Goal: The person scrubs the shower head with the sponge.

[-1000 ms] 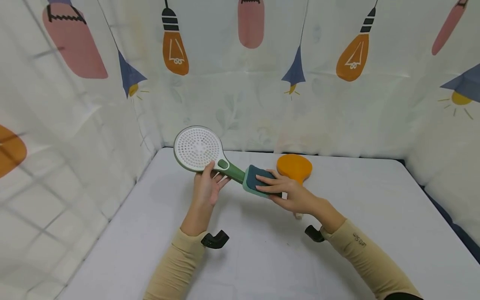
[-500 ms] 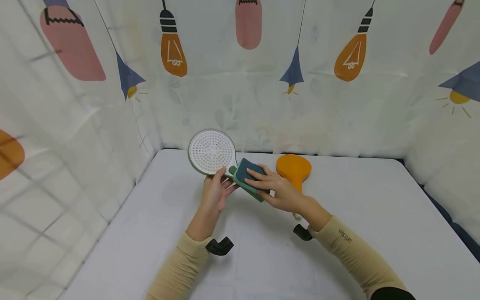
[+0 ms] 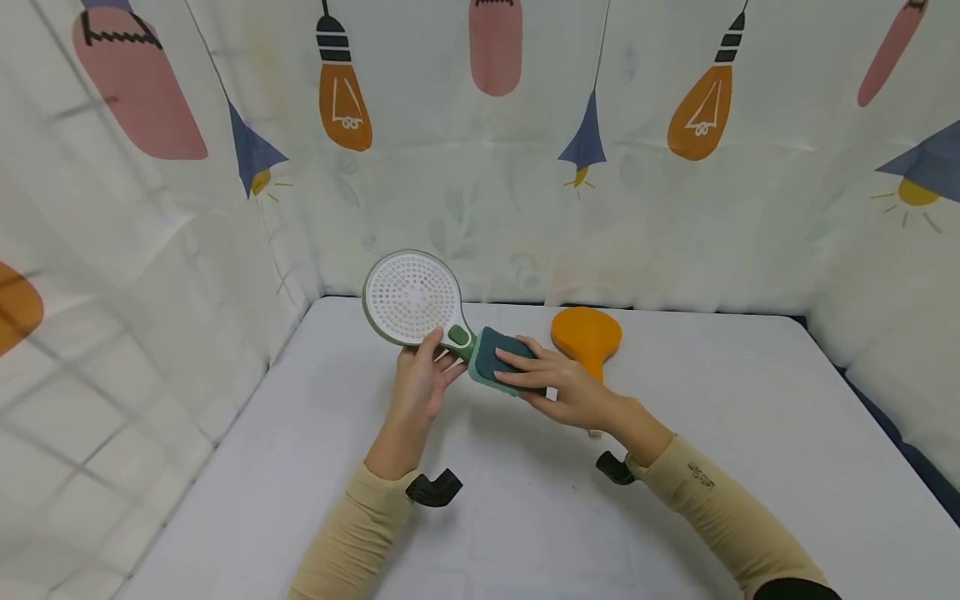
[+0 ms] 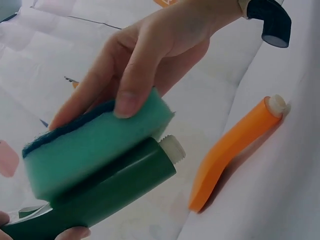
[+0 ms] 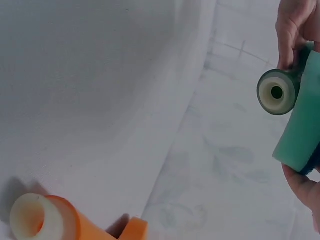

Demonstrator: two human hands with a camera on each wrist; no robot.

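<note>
A green shower head (image 3: 414, 298) with a white, dotted spray face is held up above the table by my left hand (image 3: 417, 383), thumb on the front near the neck. My right hand (image 3: 573, 387) grips a sponge (image 3: 501, 358), dark teal on one face and light green beneath. In the left wrist view the sponge (image 4: 100, 150) lies along the green handle (image 4: 115, 190), whose white threaded end sticks out past it. The right wrist view shows that hollow end (image 5: 276, 92) beside the sponge's green side.
An orange shower head (image 3: 587, 333) lies on the white table (image 3: 525, 517) behind my right hand, its white threaded end toward me. A curtain (image 3: 480, 208) printed with lamps and bulbs stands along the table's back and sides.
The sponge slid from the handle up toward the neck, then slightly back down the handle. The shower head shifted right and then partly back left. The orange shower head stayed put.
</note>
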